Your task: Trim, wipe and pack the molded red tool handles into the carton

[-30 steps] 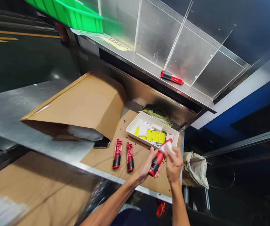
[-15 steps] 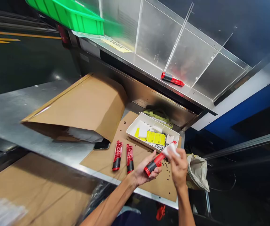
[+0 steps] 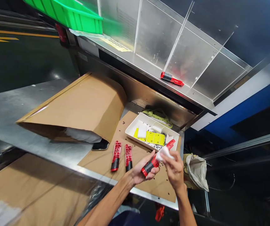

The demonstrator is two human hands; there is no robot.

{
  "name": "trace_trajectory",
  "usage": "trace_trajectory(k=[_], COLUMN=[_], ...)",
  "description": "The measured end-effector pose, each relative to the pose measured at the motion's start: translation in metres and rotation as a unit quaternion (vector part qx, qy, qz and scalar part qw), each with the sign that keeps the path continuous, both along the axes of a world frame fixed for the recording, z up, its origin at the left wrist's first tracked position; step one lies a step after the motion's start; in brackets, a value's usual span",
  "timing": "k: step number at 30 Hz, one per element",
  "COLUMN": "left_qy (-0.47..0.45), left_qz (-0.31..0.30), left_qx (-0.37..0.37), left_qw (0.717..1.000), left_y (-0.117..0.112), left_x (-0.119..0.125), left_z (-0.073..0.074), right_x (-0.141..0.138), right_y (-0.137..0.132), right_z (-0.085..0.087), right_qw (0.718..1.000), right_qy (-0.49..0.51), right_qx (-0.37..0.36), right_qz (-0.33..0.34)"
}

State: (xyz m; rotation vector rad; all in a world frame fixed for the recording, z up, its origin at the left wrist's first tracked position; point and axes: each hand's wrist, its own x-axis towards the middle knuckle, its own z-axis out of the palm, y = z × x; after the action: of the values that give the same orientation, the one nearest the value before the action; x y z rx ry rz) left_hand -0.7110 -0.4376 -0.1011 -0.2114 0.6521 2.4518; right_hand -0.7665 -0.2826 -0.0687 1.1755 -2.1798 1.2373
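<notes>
My left hand (image 3: 140, 171) is closed around the black grip of a red and black plastic housing part (image 3: 147, 169), which tilts up to the right. Between the fingers of my right hand (image 3: 174, 168) is a crumpled white wipe (image 3: 164, 153), pressed against the middle of the red part. The red far tip sticks out beyond the wipe. To the left, two similar parts lie on the cardboard sheet: one red and black housing (image 3: 116, 156) and another housing (image 3: 128, 157) beside it, its lower end close to my left wrist.
Behind my hands stands a white tray (image 3: 131, 127) holding yellow labels, white pads and small black bits. A large cardboard box (image 3: 78, 106) lies open at left, with a dark phone (image 3: 100, 145) by it. Another red housing (image 3: 172, 78) rests on the metal shelf; a green bin (image 3: 78, 18) is upper left.
My right hand has slid the white wipe down the red part toward my left hand, uncovering its far tip. My left hand keeps its hold, slightly lower and left.
</notes>
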Motion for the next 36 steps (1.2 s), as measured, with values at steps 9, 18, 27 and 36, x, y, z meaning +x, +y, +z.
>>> trace_trajectory(k=[9,18,27,36], left_qy=[0.065,0.194,0.189,0.220], left_qz=[0.002,0.110,0.110,0.130], left_qx=[-0.133,-0.372,-0.374,-0.569], left_qw=[0.989,0.901,0.901,0.782], left_y=[0.004,0.013,0.018,0.010], left_x=[0.006,0.012,0.014,0.026], left_z=[0.006,0.023,0.017,0.036], right_x=[-0.042,-0.018,0.003,0.004], right_y=[0.006,0.009,0.004,0.019], right_z=[0.010,-0.006,-0.023,-0.020], right_qw=[0.985,0.987,0.976,0.983], right_qy=[0.019,0.024,-0.002,0.010], right_qx=[-0.059,-0.009,-0.077,-0.053], right_qz=[-0.160,-0.156,-0.202,-0.176])
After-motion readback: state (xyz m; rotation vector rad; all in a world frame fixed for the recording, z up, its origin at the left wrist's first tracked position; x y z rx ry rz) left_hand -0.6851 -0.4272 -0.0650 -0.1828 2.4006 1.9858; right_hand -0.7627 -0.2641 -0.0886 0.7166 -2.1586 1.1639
